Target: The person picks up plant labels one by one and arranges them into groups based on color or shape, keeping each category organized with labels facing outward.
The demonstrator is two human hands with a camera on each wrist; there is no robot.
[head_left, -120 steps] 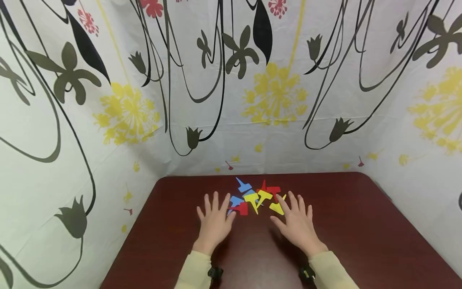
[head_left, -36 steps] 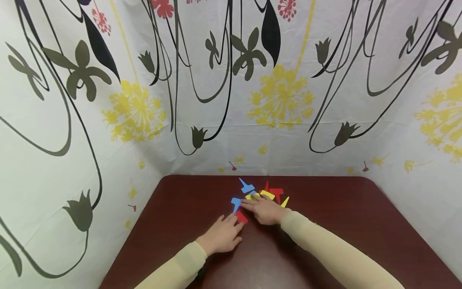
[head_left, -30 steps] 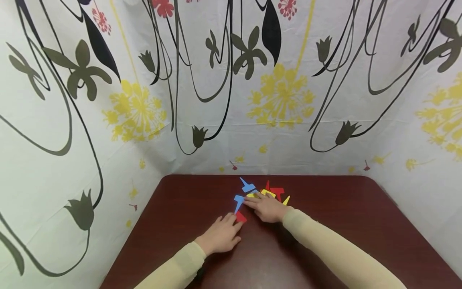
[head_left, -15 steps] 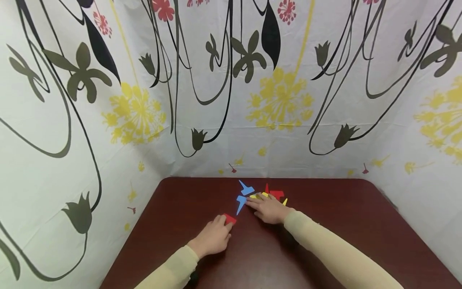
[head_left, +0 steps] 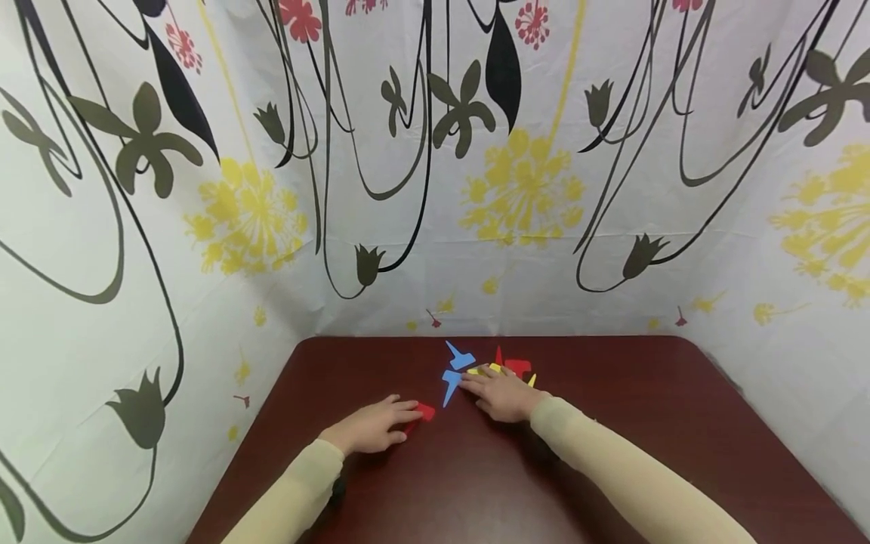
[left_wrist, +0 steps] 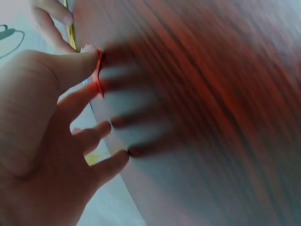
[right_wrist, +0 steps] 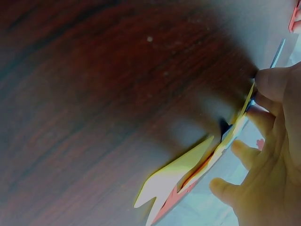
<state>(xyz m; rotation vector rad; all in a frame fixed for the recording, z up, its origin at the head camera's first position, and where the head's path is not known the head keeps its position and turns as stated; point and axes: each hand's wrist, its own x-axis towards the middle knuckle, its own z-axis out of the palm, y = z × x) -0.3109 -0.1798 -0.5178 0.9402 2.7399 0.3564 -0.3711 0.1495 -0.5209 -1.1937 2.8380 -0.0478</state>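
Nearest on the dark red counter (head_left: 646,400), the left hand (head_left: 377,425) pinches a red marker (head_left: 424,411) between thumb and finger, at about 2 o'clock from its palm. That marker has just slid towards 9 o'clock, away from the cluster, so it now lies apart from the other pieces; separating them seems only begun.

Slightly farther, at 2 o'clock from the red marker, a near blue marker (head_left: 451,384) lies bare, its stem towards 7 o'clock. Just beyond, the right hand (head_left: 503,393) has stayed over the cluster, fingers spread and loose, resting on yellow markers (right_wrist: 171,176); whether they touch the blue one I cannot tell.

Farthest, a far blue marker (head_left: 463,360) lies at 11 o'clock from the right hand and another red piece (head_left: 519,367) at 1 o'clock, both apparently left unsorted.
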